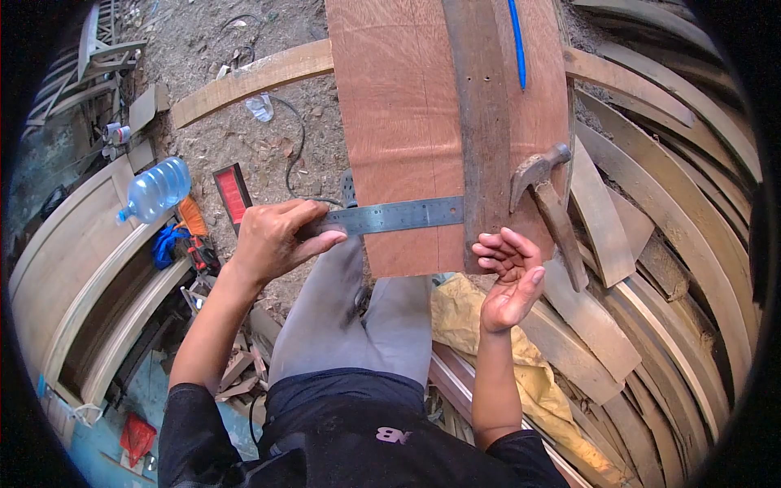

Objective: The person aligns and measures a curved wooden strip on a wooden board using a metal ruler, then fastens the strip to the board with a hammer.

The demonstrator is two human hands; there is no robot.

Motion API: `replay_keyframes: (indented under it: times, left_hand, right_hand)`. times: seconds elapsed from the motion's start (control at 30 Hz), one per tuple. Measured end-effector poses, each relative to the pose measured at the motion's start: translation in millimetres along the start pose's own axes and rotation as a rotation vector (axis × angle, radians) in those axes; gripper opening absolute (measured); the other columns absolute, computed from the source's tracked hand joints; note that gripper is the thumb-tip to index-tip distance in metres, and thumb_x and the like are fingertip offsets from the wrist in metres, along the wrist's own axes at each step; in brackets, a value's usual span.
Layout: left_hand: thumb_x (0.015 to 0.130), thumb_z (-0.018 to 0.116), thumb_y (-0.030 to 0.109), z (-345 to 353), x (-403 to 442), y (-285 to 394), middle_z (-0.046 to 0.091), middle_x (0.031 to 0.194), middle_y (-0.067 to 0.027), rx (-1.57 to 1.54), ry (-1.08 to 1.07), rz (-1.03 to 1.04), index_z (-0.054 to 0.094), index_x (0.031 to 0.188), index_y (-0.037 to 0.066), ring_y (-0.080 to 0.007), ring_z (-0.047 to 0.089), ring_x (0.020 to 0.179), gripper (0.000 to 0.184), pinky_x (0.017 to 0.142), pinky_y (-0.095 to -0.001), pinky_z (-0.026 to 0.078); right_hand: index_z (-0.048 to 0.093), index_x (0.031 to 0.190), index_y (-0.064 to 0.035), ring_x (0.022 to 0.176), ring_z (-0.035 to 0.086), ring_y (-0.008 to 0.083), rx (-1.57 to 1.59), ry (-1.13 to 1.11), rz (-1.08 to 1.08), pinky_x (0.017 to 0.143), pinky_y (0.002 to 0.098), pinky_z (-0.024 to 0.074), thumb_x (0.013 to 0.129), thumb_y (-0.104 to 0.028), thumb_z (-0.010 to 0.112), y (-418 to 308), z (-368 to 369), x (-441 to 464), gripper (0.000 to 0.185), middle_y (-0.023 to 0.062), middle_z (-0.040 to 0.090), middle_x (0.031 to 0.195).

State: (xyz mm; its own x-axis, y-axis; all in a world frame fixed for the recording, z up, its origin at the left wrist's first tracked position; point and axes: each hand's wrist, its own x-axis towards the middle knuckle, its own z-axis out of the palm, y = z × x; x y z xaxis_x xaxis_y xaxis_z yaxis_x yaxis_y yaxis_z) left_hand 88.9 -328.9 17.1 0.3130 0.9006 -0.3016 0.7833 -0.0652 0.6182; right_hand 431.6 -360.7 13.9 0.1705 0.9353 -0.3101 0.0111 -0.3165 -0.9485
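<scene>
My left hand [278,236] is closed around the left end of a steel ruler [399,216]. The ruler lies across a reddish plywood sheet [399,106], its far end against a dark wooden plank [480,122] that rests lengthwise on the sheet. Palm up, my right hand [511,276] is beside the plank's near end, fingers loosely curled and apart, with nothing in it. Just right of that hand lies a claw hammer [551,207], its head on the plywood and its handle reaching past the near edge. A blue pen [517,45] rests farther up on the sheet.
A wooden strip [252,81] passes crosswise at the plywood's left. Stacked boards [675,268] fill the right side, beside a yellow sheet [521,358]. On the left are a large clear bottle [154,189], a red-and-black tray-like object [232,193] and a black cable [297,138].
</scene>
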Motion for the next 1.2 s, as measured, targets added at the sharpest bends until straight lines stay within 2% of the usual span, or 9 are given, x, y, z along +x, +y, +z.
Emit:
replay_keyframes:
  times: [0.17, 0.63, 0.77, 0.87, 0.97, 1.03, 1.07, 1.17, 1.2]
  left_hand:
    - [0.087, 0.088, 0.047, -0.2, 1.9, 1.7, 0.078, 0.085, -0.0068, 0.038, 0.024, 0.018, 0.079, 0.101, 0.009, -0.0227, 0.076, 0.069, 0.041, 0.060, -0.0356, 0.059]
    - [0.086, 0.090, 0.041, -0.2, 1.9, 0.0, 0.076, 0.085, -0.0113, 0.015, 0.002, 0.013, 0.077, 0.101, 0.006, -0.0271, 0.076, 0.071, 0.040, 0.063, -0.0384, 0.059]
    - [0.087, 0.087, 0.046, -0.1, 2.0, -2.2, 0.076, 0.083, -0.0077, 0.036, 0.006, 0.032, 0.080, 0.104, 0.010, -0.0251, 0.076, 0.070, 0.041, 0.062, -0.0381, 0.059]
    - [0.085, 0.091, 0.039, -2.1, 1.4, 0.3, 0.074, 0.082, -0.0123, 0.009, -0.024, 0.001, 0.076, 0.098, 0.006, -0.0288, 0.076, 0.071, 0.038, 0.064, -0.0394, 0.060]
    - [0.085, 0.091, 0.041, -2.1, -0.2, -2.0, 0.074, 0.081, -0.0115, -0.019, 0.023, 0.036, 0.076, 0.097, 0.007, -0.0285, 0.076, 0.070, 0.039, 0.063, -0.0391, 0.060]
    - [0.085, 0.091, 0.042, -8.0, -1.4, 3.1, 0.074, 0.080, -0.0111, -0.001, 0.014, 0.020, 0.076, 0.097, 0.007, -0.0281, 0.076, 0.070, 0.039, 0.062, -0.0391, 0.060]
    - [0.085, 0.091, 0.043, -10.1, -3.5, 4.1, 0.074, 0.079, -0.0111, 0.014, 0.020, 0.020, 0.077, 0.098, 0.007, -0.0281, 0.076, 0.070, 0.040, 0.061, -0.0394, 0.059]
    - [0.084, 0.091, 0.043, -19.7, -8.7, 9.2, 0.075, 0.081, -0.0119, 0.023, 0.033, -0.045, 0.077, 0.097, 0.006, -0.0288, 0.076, 0.070, 0.041, 0.062, -0.0388, 0.060]
    - [0.085, 0.090, 0.043, -22.7, -9.3, 11.0, 0.074, 0.080, -0.0107, 0.025, 0.069, -0.046, 0.077, 0.097, 0.007, -0.0280, 0.075, 0.069, 0.041, 0.061, -0.0384, 0.059]
  right_hand:
    - [0.060, 0.133, 0.0075, 0.095, 0.078, 0.0243, -0.009, 0.000, 0.000, 0.081, 0.0292, 0.0612, 0.113, -0.067, 0.026, -0.4, -0.1, 0.2, 0.084, 0.0221, 0.076, 0.113]
    - [0.060, 0.133, 0.0075, 0.094, 0.078, 0.0238, -0.024, 0.004, -0.008, 0.079, 0.0287, 0.0611, 0.114, -0.064, 0.026, 0.3, 0.1, 0.2, 0.082, 0.0217, 0.076, 0.112]
    - [0.060, 0.133, 0.0074, 0.093, 0.078, 0.0241, -0.014, 0.002, -0.008, 0.079, 0.0291, 0.0610, 0.114, -0.061, 0.031, -0.9, 0.9, 0.1, 0.077, 0.0220, 0.076, 0.112]
    - [0.062, 0.133, 0.0066, 0.091, 0.077, 0.0240, -0.017, -0.012, -0.030, 0.076, 0.0306, 0.0607, 0.115, -0.056, 0.038, -6.2, 0.4, 0.9, 0.069, 0.0221, 0.077, 0.112]
    - [0.066, 0.127, 0.0057, 0.083, 0.071, 0.0192, -0.039, 0.029, -0.170, 0.071, 0.0289, 0.0565, 0.114, -0.047, 0.047, -14.0, -8.1, -2.7, 0.057, 0.0199, 0.077, 0.107]
    - [0.068, 0.122, 0.0039, 0.082, 0.069, 0.0204, -0.302, 0.132, -0.368, 0.067, 0.0287, 0.0533, 0.111, -0.038, 0.055, -19.8, -15.7, 5.9, 0.045, 0.0173, 0.077, 0.103]
    - [0.068, 0.124, 0.0037, 0.098, 0.066, 0.0243, -0.424, 0.097, -0.372, 0.084, 0.0359, 0.0524, 0.107, -0.028, 0.064, -31.0, -26.3, 9.9, 0.036, 0.0185, 0.074, 0.116]
    - [0.069, 0.124, 0.0012, 0.112, 0.064, 0.0349, -0.926, 0.153, -0.526, 0.099, 0.0462, 0.0510, 0.101, -0.020, 0.067, -40.3, -43.5, 32.7, 0.032, 0.0166, 0.074, 0.120]
    - [0.070, 0.122, 0.0002, 0.120, 0.061, 0.0433, -0.965, 0.155, -0.465, 0.111, 0.0568, 0.0432, 0.096, -0.020, 0.068, -44.3, -44.2, 36.8, 0.033, 0.0179, 0.071, 0.126]
